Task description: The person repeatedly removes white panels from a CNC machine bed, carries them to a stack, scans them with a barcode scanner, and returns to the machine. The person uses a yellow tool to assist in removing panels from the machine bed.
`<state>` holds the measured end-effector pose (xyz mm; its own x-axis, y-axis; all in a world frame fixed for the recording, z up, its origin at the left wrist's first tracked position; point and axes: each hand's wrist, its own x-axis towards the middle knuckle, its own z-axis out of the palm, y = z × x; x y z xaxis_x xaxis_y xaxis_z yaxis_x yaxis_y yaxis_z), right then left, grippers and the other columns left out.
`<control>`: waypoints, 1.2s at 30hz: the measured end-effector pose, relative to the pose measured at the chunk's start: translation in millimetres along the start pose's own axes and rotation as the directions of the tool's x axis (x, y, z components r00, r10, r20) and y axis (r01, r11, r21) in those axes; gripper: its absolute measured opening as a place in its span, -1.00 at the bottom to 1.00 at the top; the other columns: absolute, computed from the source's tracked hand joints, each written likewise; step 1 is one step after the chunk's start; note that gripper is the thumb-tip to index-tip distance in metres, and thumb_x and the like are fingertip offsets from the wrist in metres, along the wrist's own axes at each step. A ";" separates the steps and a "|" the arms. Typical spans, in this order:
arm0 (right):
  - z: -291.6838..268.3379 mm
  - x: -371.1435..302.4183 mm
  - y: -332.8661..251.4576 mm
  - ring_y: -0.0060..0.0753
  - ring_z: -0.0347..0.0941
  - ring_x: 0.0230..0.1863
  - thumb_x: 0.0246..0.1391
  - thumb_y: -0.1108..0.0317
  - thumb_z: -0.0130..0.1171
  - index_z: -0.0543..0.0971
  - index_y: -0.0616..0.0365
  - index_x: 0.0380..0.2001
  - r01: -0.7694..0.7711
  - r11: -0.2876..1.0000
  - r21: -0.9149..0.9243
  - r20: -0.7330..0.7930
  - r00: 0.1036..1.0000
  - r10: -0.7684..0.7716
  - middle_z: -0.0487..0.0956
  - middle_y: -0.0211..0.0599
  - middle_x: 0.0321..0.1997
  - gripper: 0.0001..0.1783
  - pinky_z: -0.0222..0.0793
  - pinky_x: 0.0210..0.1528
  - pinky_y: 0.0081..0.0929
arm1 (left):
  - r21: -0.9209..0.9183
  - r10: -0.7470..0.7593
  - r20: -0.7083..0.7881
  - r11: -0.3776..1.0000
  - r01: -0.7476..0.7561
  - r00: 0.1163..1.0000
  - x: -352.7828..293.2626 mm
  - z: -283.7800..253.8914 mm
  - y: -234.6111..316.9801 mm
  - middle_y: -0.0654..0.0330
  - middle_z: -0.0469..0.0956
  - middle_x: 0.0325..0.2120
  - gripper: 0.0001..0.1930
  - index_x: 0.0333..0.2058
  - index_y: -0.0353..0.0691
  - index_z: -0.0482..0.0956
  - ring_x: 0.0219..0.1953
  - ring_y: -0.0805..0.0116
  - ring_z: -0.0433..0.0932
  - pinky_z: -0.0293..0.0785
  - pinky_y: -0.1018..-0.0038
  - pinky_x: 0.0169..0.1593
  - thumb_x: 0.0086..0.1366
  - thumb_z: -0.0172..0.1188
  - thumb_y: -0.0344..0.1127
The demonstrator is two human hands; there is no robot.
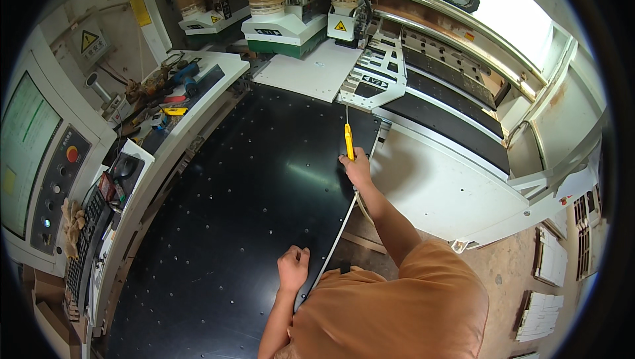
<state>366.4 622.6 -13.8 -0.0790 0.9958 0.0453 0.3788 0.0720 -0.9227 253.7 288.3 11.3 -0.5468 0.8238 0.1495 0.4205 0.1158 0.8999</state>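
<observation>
So, probably partway: right hand wrapped round yellow gun, left hand loosely fisted, white panel not yet unloaded.

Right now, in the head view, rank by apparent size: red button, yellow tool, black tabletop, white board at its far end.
Largest to smallest:
1. Black tabletop
2. White board
3. Yellow tool, in the right hand
4. Red button
</observation>
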 end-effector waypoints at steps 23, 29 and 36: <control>-0.2 -1.3 -1.9 0.02 0.56 -0.12 0.10 0.12 0.32 0.47 0.26 -0.07 -0.013 1.000 -0.007 0.004 1.000 0.013 0.61 0.02 -0.20 -0.51 0.41 -0.03 -0.21 | -0.007 -0.023 0.012 1.000 0.023 1.000 0.4 -1.0 0.2 -0.03 0.51 -0.59 -0.70 -0.57 -0.44 0.48 -0.59 0.08 0.50 0.40 0.30 -0.42 0.28 0.24 -0.35; -0.7 -2.4 -5.5 -0.46 0.39 -0.61 0.22 0.00 0.24 0.46 0.20 -0.20 0.028 0.997 0.074 -0.099 0.995 -0.020 0.45 -0.32 -0.51 -0.56 0.33 -0.53 -0.43 | -0.003 -0.025 0.003 1.000 0.025 1.000 -0.9 -1.2 0.9 -0.04 0.51 -0.59 -0.69 -0.58 -0.44 0.47 -0.59 0.09 0.51 0.40 0.30 -0.43 0.28 0.24 -0.36; -38.6 -18.1 -11.5 -0.43 0.33 -0.72 0.33 -0.19 0.00 0.42 0.22 -0.25 -0.119 0.877 0.466 -0.243 0.936 0.256 0.38 -0.34 -0.56 -0.42 0.28 -0.67 -0.42 | 0.004 0.007 0.011 1.000 -0.007 1.000 -0.3 0.5 -1.6 -0.03 0.49 -0.60 -0.70 -0.59 -0.44 0.45 -0.60 0.09 0.50 0.39 0.30 -0.44 0.27 0.25 -0.39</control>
<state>399.1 606.0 10.7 0.2467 0.9638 -0.1009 -0.0883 -0.0813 -0.9928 253.5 288.2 9.6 -0.5360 0.8306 0.1511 0.4272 0.1125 0.8971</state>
